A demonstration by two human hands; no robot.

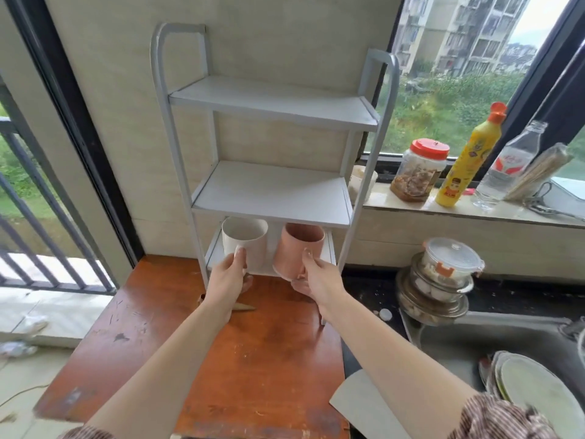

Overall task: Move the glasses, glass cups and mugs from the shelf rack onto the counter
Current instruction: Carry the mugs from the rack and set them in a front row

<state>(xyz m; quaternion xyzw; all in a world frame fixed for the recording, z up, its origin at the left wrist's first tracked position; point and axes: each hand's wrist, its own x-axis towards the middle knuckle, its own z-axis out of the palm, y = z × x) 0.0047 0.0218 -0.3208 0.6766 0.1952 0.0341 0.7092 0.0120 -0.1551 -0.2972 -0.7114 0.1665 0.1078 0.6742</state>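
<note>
A white three-tier shelf rack [272, 103] stands at the back of the reddish wooden counter [253, 359]. Its top and middle shelves hold nothing. At the bottom shelf, my left hand [229, 277] grips a white mug [245, 239] by its handle. My right hand [316, 280] grips a pink mug [296, 248] by its handle. Both mugs are upright at the front edge of the bottom shelf; whether they rest on it or are lifted I cannot tell.
On the window sill to the right stand a red-lidded jar [419, 169], a yellow squeeze bottle [465, 160] and a clear bottle [509, 163]. Stacked lidded containers [443, 277] sit by the sink [493, 340], with plates [535, 388] in it. A railing is at left.
</note>
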